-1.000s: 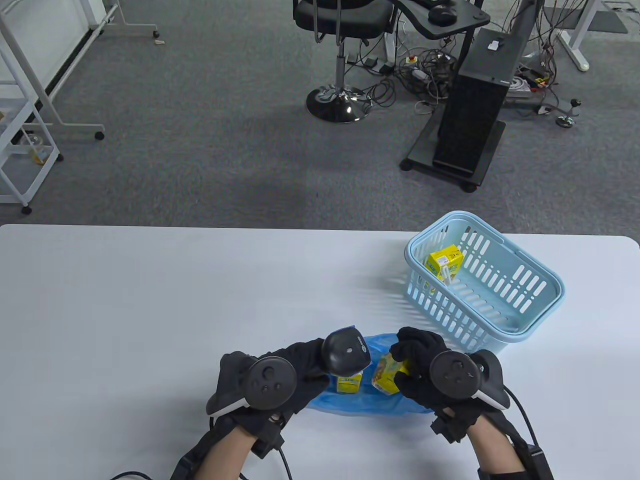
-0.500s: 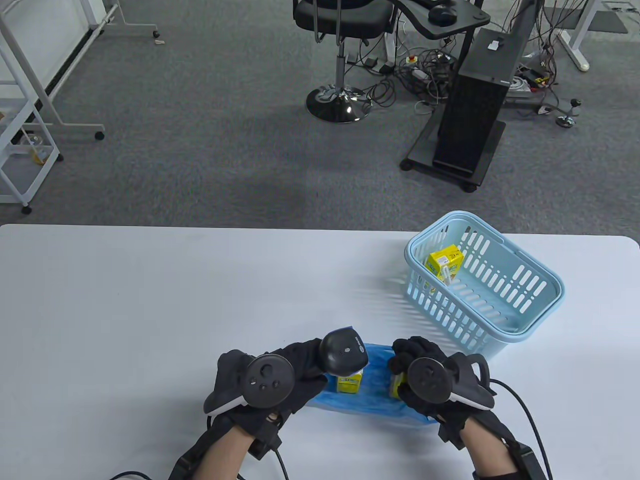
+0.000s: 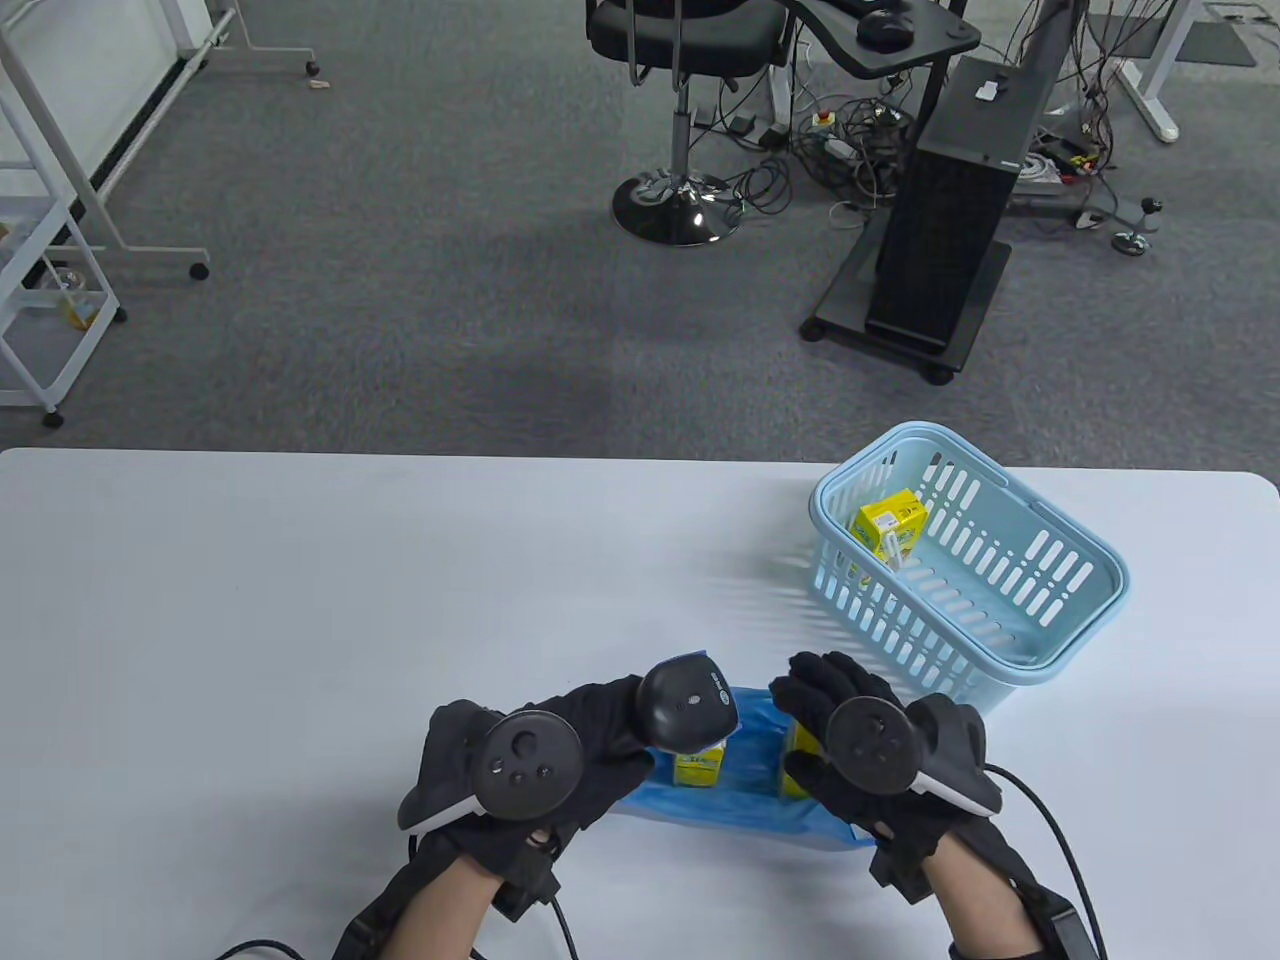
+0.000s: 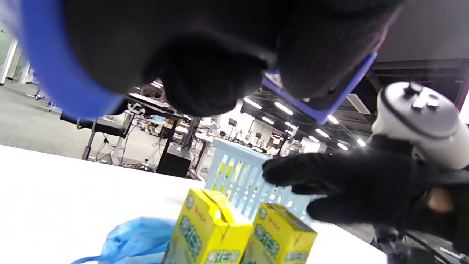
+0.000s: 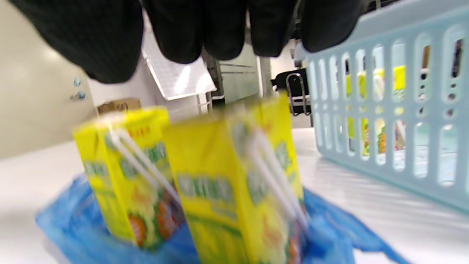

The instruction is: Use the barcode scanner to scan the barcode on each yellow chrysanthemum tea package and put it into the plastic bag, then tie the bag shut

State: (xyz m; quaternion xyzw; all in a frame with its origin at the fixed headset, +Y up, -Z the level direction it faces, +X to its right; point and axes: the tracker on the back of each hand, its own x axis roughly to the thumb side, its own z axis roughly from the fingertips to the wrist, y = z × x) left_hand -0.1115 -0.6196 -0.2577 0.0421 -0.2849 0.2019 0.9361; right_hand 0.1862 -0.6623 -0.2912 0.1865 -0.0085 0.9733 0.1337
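Two yellow tea packages stand side by side on the flat blue plastic bag (image 3: 740,803): the left package (image 3: 698,768) (image 4: 209,229) (image 5: 121,172) and the right package (image 3: 797,748) (image 4: 280,238) (image 5: 234,187). My left hand (image 3: 612,722) grips the black barcode scanner (image 3: 690,705) just above the left package. Straight-fingered, my right hand (image 3: 815,685) (image 4: 289,176) (image 5: 205,33) hovers over the right package without touching it. A third yellow package (image 3: 888,527) lies in the light blue basket (image 3: 1118,580).
The basket (image 4: 238,172) (image 5: 384,110) stands at the table's right, just beyond my right hand. White table surface (image 3: 300,620) stretches to the left and back. Cables trail from both wrists toward the front edge.
My right hand carried its package left, stood it on the bag beside the first one and let go; its fingers now lift off. The left hand with the scanner barely moved.
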